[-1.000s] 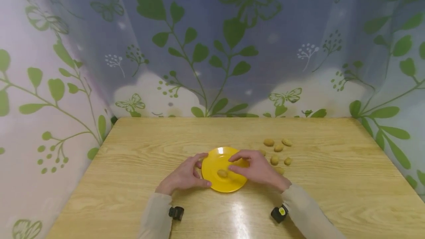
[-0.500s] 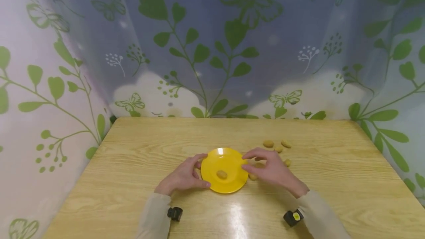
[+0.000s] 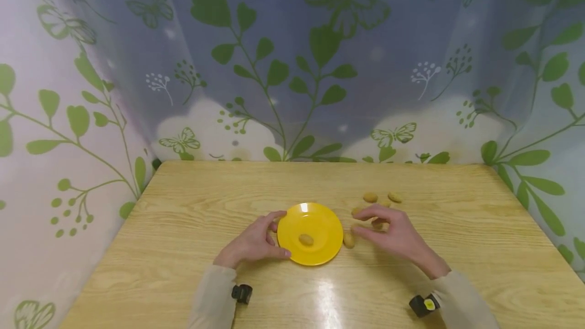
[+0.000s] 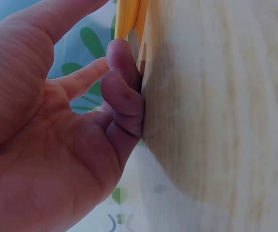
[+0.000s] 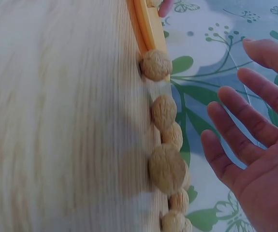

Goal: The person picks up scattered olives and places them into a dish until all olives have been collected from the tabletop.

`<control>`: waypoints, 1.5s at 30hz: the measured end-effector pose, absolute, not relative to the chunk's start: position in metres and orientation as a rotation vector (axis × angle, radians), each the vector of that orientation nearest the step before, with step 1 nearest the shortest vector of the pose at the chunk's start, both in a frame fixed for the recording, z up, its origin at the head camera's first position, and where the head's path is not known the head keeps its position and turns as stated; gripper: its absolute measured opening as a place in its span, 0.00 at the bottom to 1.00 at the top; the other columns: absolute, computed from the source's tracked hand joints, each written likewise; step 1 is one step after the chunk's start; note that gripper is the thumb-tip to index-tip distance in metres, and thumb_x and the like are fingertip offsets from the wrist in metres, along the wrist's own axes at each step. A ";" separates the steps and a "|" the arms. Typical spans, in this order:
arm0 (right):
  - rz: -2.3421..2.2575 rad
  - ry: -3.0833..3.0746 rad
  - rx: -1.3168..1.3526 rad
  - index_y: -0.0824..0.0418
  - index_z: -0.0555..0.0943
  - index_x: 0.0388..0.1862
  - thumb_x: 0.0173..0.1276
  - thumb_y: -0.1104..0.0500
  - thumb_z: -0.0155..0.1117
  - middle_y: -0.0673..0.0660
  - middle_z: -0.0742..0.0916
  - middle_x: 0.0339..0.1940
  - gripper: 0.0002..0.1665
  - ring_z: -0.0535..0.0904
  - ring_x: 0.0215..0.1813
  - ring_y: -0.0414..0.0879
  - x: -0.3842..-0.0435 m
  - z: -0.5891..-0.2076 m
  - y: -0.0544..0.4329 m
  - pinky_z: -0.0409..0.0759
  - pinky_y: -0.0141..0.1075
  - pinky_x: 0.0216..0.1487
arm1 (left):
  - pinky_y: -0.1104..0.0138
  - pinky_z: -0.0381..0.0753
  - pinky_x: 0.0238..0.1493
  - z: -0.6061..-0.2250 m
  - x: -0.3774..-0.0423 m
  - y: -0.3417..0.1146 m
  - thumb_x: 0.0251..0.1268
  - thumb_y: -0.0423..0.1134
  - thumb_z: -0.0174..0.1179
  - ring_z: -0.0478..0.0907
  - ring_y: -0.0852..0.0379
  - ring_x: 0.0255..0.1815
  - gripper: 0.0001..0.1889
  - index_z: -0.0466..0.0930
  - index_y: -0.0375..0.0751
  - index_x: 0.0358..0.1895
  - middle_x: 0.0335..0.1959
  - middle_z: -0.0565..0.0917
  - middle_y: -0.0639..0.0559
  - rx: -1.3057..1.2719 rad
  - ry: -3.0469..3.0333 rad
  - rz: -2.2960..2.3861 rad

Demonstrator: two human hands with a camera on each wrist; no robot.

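Observation:
A yellow plate (image 3: pixel 317 217) stands on the table with one walnut (image 3: pixel 306 239) lying in it. My left hand (image 3: pixel 253 240) holds the plate's left rim, thumb at the near side and index finger at the far side. The left wrist view shows its other fingers (image 4: pixel 124 99) bent near the tabletop. Over the walnuts at the right hovers my right hand (image 3: pixel 395 232), fingers spread and nothing held, as the right wrist view also shows. A walnut (image 3: pixel 349 240) lies against the plate's right edge. Several others, such as this large walnut (image 5: pixel 167 168), are partly hidden by the hand in the head view.
Two walnuts lie farther back, one to the left (image 3: pixel 370 197) and one to the right (image 3: pixel 395 197). The wooden table (image 3: pixel 205 187) meets a leaf-patterned curtain (image 3: pixel 256 90) at its back and sides.
My right hand has moved from above the plate to the right, over the loose walnuts. A walnut now shows beside the plate's right edge. The left hand and plate have stayed put.

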State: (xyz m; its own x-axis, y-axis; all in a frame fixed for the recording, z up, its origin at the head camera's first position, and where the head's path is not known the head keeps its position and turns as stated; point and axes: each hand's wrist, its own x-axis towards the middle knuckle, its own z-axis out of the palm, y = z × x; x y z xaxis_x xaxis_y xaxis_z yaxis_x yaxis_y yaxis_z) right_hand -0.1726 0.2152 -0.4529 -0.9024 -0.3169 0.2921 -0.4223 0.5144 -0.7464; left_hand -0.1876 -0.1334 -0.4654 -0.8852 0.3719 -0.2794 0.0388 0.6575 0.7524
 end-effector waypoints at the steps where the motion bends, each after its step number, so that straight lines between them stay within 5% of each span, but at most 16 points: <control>1: 1.350 -2.619 0.651 0.56 0.88 0.48 0.66 0.57 0.75 0.53 0.91 0.50 0.13 0.86 0.48 0.49 -0.172 -0.453 0.217 0.86 0.40 0.46 | 0.66 0.75 0.40 -0.466 -0.188 -0.134 0.51 0.49 0.80 0.75 0.55 0.39 0.50 0.62 0.55 0.78 0.56 0.74 0.47 0.326 2.463 1.103; 12: 1.300 -2.640 0.571 0.57 0.88 0.49 0.65 0.56 0.76 0.55 0.90 0.48 0.14 0.87 0.46 0.52 -0.165 -0.454 0.238 0.86 0.40 0.44 | 0.66 0.76 0.39 -0.466 -0.189 -0.134 0.50 0.48 0.81 0.76 0.57 0.36 0.51 0.62 0.52 0.78 0.57 0.76 0.45 0.370 2.456 1.127; 21: 1.278 -2.626 0.532 0.57 0.88 0.48 0.65 0.59 0.75 0.54 0.90 0.49 0.13 0.85 0.48 0.40 -0.162 -0.462 0.254 0.85 0.33 0.43 | 0.66 0.76 0.39 -0.467 -0.188 -0.135 0.51 0.48 0.80 0.76 0.56 0.36 0.51 0.62 0.53 0.78 0.57 0.75 0.46 0.356 2.460 1.117; 45: 1.229 -2.730 0.488 0.58 0.88 0.50 0.66 0.58 0.74 0.56 0.91 0.45 0.14 0.83 0.42 0.28 -0.160 -0.475 0.282 0.83 0.30 0.39 | 0.66 0.75 0.39 -0.463 -0.187 -0.134 0.52 0.48 0.80 0.75 0.56 0.37 0.50 0.62 0.53 0.78 0.57 0.75 0.46 0.341 2.455 1.114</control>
State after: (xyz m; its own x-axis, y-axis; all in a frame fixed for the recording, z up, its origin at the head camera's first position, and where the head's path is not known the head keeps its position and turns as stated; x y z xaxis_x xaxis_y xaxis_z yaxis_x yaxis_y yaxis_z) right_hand -0.1599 0.2815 -0.4752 -0.9427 -0.2448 0.2268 -0.3321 0.6211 -0.7099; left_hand -0.1872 -0.1343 -0.4625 -0.8815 0.3853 -0.2730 0.0482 0.6486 0.7596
